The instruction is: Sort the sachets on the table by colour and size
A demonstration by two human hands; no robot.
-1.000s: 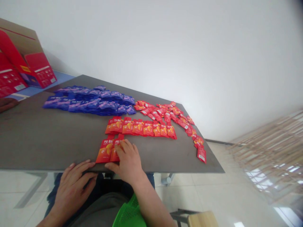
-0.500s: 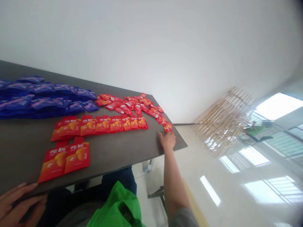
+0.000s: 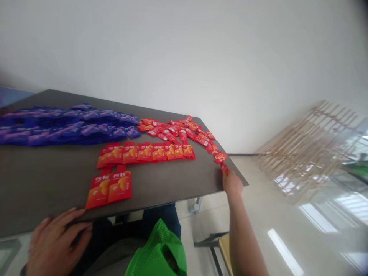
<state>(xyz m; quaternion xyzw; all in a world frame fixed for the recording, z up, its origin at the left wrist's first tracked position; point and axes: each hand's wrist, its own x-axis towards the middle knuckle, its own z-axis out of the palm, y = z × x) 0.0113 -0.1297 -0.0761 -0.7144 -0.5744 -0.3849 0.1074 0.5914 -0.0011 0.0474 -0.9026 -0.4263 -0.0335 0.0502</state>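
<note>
At the right end of the dark table, my right hand has its fingers closed on a small red packet. Loose red packets spread from the table's middle toward that hand. A row of upright-facing red and orange packets lies in front of them, and two larger-looking ones overlap nearer the front edge. My left hand rests at the front edge, fingers spread, holding nothing, just left of those two packets.
Blue packets lie in long piled rows at the back left. A white wall stands behind the table. A wooden rack is on the floor at right, and a stool is below my right arm.
The view has turned left, so the table appears shifted right. My right hand, earlier open beside the end packets, now has its fingers on a red packet. My left hand shows more fully.
</note>
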